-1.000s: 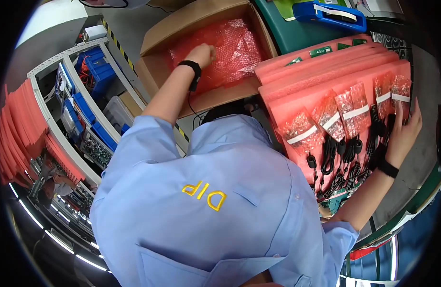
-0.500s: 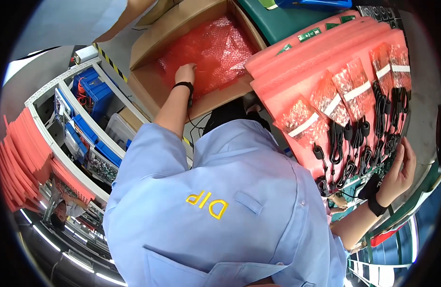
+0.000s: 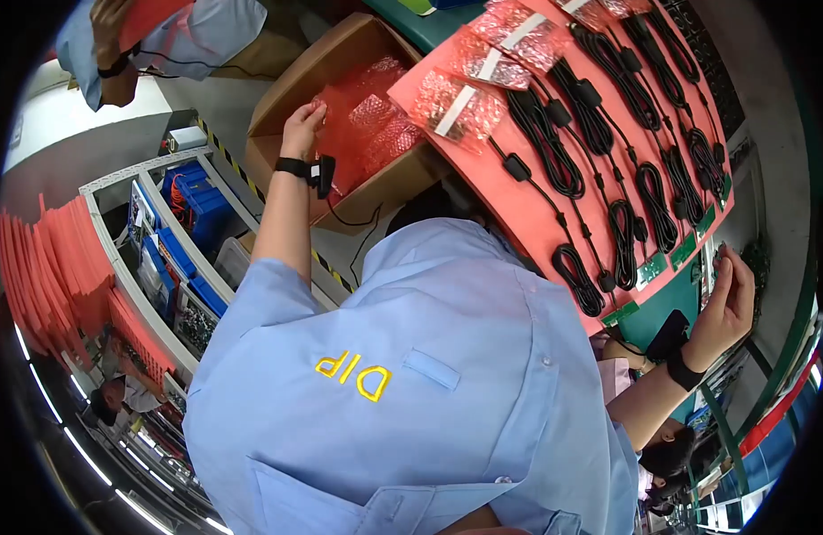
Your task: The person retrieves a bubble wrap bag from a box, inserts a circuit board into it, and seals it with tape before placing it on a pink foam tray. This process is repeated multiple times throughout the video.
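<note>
My left hand (image 3: 300, 125), with a black wrist strap, reaches into an open cardboard box (image 3: 277, 98) and pinches the edge of a pink bubble bag (image 3: 362, 134) among several. My right hand (image 3: 728, 299), also wearing a black strap, is raised with its fingers apart at the lower right edge of a long pink tray (image 3: 536, 223), next to small green circuit boards (image 3: 652, 267). The tray carries rows of coiled black cables (image 3: 607, 152) and small pink bags with white labels (image 3: 460, 107). My light blue shirt fills the middle of the view.
Another person's blue sleeve and hand (image 3: 117, 53), holding a red sheet, are at the top left. A white rack with blue bins (image 3: 184, 209) stands to the left, with stacked pink trays (image 3: 54, 267) beside it. Yellow-black floor tape runs below the box.
My left hand drew back from the middle of the box to the bags at its left side. My right hand slid down along the pink tray to its lower edge by the green boards.
</note>
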